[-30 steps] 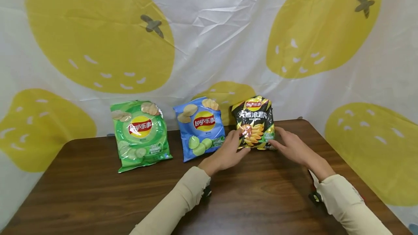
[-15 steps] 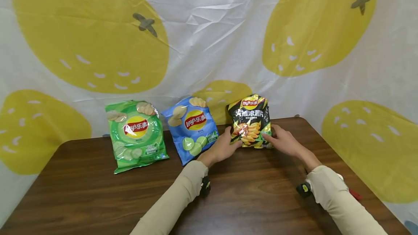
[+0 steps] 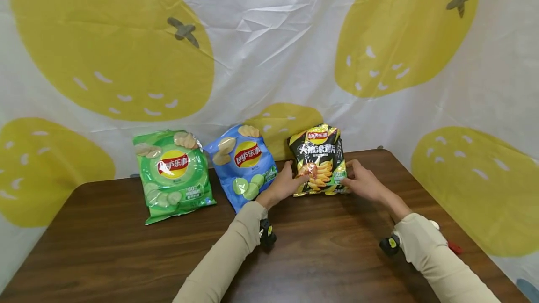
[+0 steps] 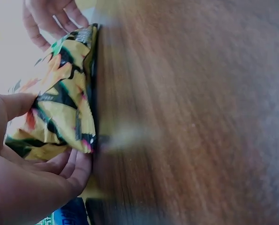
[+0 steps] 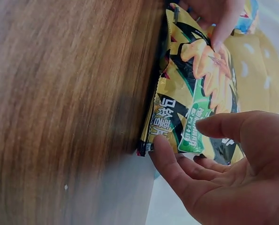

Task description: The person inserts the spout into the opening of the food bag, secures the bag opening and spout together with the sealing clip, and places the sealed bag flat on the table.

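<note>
A black and yellow bag of chips (image 3: 318, 153) stands upright near the table's back edge, leaning toward the cloth behind. My left hand (image 3: 284, 185) grips its left side, thumb on the front and fingers round the edge, as the left wrist view shows with the bag (image 4: 59, 98) on its base. On the other side my right hand (image 3: 365, 182) pinches the lower right corner. In the right wrist view that thumb (image 5: 219, 125) presses the bag's green label while the fingers bend round the edge. Left of my left hand leans a blue bag of chips (image 3: 236, 158), its lower right partly covered.
A green bag of chips (image 3: 174, 176) leans farthest left along the back of the brown wooden table (image 3: 126, 251). Behind it hangs a white cloth (image 3: 269, 50) printed with big yellow fruit. A small red thing (image 3: 455, 247) lies beside my right sleeve.
Both hands have closed in from the sides and taken hold of the black bag, which has shifted slightly left. The blue bag now tilts more to the left. The head view has swung a little.
</note>
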Tool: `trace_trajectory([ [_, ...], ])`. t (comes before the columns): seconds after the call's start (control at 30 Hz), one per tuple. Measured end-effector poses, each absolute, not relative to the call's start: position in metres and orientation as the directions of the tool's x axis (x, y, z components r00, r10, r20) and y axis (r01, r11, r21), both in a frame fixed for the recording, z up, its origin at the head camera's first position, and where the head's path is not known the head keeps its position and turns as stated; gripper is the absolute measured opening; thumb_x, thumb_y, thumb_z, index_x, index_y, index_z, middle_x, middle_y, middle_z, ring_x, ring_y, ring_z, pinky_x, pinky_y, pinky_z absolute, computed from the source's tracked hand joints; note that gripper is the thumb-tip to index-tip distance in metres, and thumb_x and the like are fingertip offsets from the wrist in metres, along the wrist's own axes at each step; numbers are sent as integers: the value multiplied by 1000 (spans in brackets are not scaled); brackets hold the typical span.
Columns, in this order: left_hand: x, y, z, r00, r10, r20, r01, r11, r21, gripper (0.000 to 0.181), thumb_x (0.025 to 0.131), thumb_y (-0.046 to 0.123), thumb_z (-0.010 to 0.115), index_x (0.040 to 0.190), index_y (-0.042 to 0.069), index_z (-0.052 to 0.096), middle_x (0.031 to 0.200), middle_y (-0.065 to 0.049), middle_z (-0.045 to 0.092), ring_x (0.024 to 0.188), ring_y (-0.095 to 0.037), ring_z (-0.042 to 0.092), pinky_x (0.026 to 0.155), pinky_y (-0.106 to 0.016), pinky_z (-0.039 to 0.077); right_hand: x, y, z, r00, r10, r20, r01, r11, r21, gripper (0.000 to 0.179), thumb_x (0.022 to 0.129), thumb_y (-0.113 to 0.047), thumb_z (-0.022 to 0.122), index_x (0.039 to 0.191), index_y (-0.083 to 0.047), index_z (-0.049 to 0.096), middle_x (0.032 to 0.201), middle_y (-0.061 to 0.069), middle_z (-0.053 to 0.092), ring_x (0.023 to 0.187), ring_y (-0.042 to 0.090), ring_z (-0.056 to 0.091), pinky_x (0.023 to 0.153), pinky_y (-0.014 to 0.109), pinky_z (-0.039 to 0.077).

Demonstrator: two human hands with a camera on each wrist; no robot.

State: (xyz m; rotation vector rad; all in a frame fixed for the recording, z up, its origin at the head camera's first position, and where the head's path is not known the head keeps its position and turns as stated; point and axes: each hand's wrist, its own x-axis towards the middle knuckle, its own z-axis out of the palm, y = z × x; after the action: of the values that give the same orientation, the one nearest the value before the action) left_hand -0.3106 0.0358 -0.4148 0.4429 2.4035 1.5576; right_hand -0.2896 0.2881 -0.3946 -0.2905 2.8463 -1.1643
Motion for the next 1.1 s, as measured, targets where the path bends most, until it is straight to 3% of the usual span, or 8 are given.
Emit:
trace_trajectory([
  [0.27,-303,29,-418,-913,408,-9,163,387,907,80,96,38,64,152,-5,25,147,-26,42,130,-34,47,100,-46,44,-272,286,-390,-973,-229,35,-184,674,-715,52,100,-14,57,137,11,32,112,33,62,83,31,69,74,46,57],
  [0.5,-285,16,-420,-890,452,60,248,370,895,86,98,35,63,156,-4,14,157,-25,27,142,-35,35,110,-46,37,-249,282,-384,-959,-270,82,-250,677,-692,51,100,-18,59,137,7,35,109,28,66,81,30,70,73,44,56],
  [0.8,-252,-15,-417,-856,494,150,344,329,880,71,97,29,66,152,5,28,144,-15,49,130,-24,51,103,-40,44,-222,263,-381,-937,-332,107,-307,641,-704,46,100,-20,61,134,2,39,109,24,68,81,24,71,73,39,57],
  [1.1,-212,-46,-408,-864,490,117,335,386,860,75,96,35,67,153,8,26,144,-11,50,129,-21,51,102,-42,45,-197,244,-382,-905,-411,104,-338,552,-762,34,99,-19,63,122,-4,43,100,13,71,73,24,68,67,36,56],
])
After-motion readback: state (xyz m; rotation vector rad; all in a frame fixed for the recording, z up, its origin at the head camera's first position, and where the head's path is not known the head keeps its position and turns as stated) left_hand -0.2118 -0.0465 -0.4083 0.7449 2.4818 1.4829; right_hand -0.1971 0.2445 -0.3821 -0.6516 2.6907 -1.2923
